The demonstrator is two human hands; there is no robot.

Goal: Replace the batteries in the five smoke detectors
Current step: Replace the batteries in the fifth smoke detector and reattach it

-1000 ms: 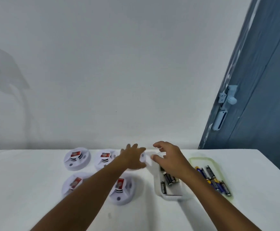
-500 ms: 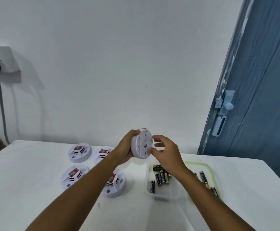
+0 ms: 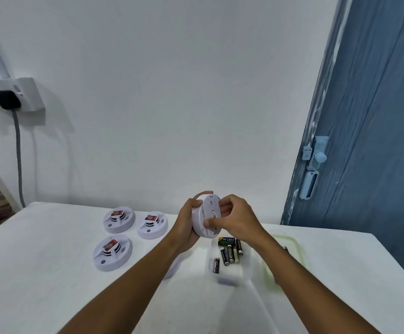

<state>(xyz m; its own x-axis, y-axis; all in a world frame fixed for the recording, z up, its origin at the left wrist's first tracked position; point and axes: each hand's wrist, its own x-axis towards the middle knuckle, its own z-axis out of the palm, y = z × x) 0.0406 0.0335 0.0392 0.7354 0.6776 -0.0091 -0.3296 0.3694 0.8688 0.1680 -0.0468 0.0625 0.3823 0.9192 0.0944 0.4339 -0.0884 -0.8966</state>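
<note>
A white round smoke detector (image 3: 208,216) is held on edge above the table, its back plate turned toward me. My left hand (image 3: 188,225) grips its left rim. My right hand (image 3: 234,219) curls around the back plate, thumb at the lower edge. Three more detectors lie face up on the table: one (image 3: 119,220) at the back left, one (image 3: 152,225) beside it, one (image 3: 112,253) nearer. A further detector (image 3: 173,267) is mostly hidden under my left forearm. A clear tub (image 3: 246,266) holds several black batteries (image 3: 228,254).
A green-rimmed tray (image 3: 294,249) lies right of the tub, partly behind my right forearm. The white table (image 3: 39,273) meets a white wall. A blue door (image 3: 369,153) with a latch stands at the right. A wall socket (image 3: 15,95) with plugs and cables hangs at the left.
Both hands lifted one detector off the table and turned it on edge. The right hand has closed around its back plate. The camera view tilted up and shifted left.
</note>
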